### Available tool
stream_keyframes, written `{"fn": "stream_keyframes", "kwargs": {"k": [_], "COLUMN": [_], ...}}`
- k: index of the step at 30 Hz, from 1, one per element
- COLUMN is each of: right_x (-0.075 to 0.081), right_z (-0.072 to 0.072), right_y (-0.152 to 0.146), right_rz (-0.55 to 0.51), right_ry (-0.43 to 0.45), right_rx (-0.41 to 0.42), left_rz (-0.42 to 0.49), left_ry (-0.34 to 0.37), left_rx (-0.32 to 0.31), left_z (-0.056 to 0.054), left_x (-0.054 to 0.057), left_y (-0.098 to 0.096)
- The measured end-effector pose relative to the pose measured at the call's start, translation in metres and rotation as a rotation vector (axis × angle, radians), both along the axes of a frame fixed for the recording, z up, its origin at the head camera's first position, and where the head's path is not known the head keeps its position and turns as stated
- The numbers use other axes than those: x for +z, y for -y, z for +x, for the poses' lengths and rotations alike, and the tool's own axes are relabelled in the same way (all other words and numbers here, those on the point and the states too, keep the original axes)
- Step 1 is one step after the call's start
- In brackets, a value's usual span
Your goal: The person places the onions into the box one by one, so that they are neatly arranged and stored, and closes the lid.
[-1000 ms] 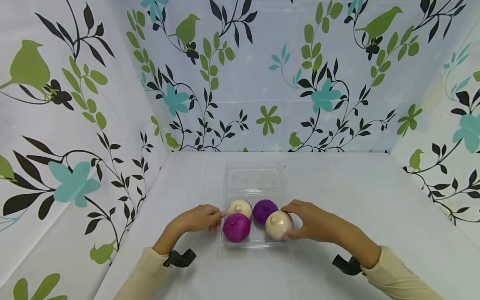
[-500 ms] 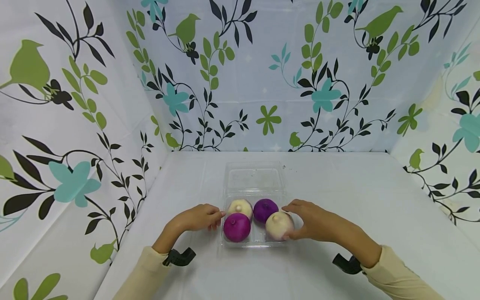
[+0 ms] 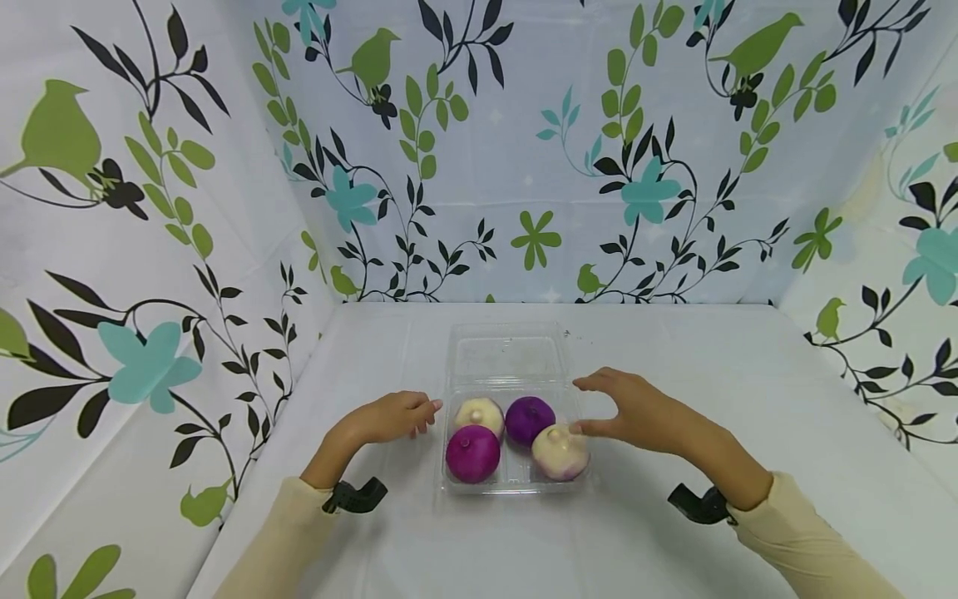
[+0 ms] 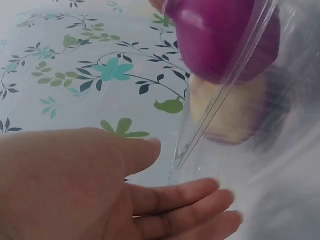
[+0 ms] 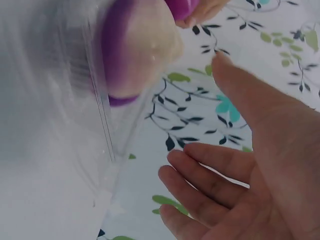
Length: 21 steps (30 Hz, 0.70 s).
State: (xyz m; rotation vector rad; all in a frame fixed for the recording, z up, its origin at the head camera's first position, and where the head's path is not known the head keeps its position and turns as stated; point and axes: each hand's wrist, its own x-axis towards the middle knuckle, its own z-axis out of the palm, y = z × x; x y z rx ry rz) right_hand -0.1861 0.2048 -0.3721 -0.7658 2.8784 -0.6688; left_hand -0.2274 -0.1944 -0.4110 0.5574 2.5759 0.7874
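A clear plastic clamshell box [image 3: 503, 491] lies with its lid [image 3: 509, 353] folded back. In its base sit a magenta onion-like bulb [image 3: 473, 454] at front left, a cream turnip [image 3: 479, 413] behind it, a darker purple bulb [image 3: 530, 419] at back right and a cream turnip with a purple tinge [image 3: 560, 452] at front right. My right hand [image 3: 636, 412] hovers just above and right of that front-right turnip, thumb and fingers spread, holding nothing. Left of the box, my left hand [image 3: 392, 416] stays apart from its wall, fingers loosely extended, as the left wrist view shows.
A white cloth covers the table [image 3: 711, 374]. Behind it and at both sides hang curtains [image 3: 479, 166] printed with leaves, flowers and birds. Each wrist carries a black camera mount, the left mount [image 3: 355, 497] and the right mount [image 3: 699, 504].
My right hand has let go of the front-right turnip and lifted up and away. That turnip has tipped slightly rightward. My left hand has drawn off the box edge, a little up and left.
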Motion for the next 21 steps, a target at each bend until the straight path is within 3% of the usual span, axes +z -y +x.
{"fn": "stream_keyframes", "kwargs": {"k": [6,12,16,21], "right_x": [0.004,-0.004,-0.015,-0.035], "right_z": [-0.034,-0.076,-0.101,-0.125], "right_y": [-0.010,-0.012,-0.011,-0.003], "right_rz": [-0.071,-0.061,-0.056,-0.061], "right_ry": [-0.030,0.014,0.036,0.103], "right_rx": [-0.066,-0.101,-0.129,-0.166], "left_rz": [0.003,-0.007,0.030,0.110], "left_ry": [-0.069,-0.122,-0.082,0.055], "left_rx": [0.104,0.134,0.143,0.183], "left_z": [-0.017,-0.040,-0.060,-0.083], "left_x": [0.001,0.002,0.000,-0.006], "left_y": [0.002,0.002,0.000,-0.004]}}
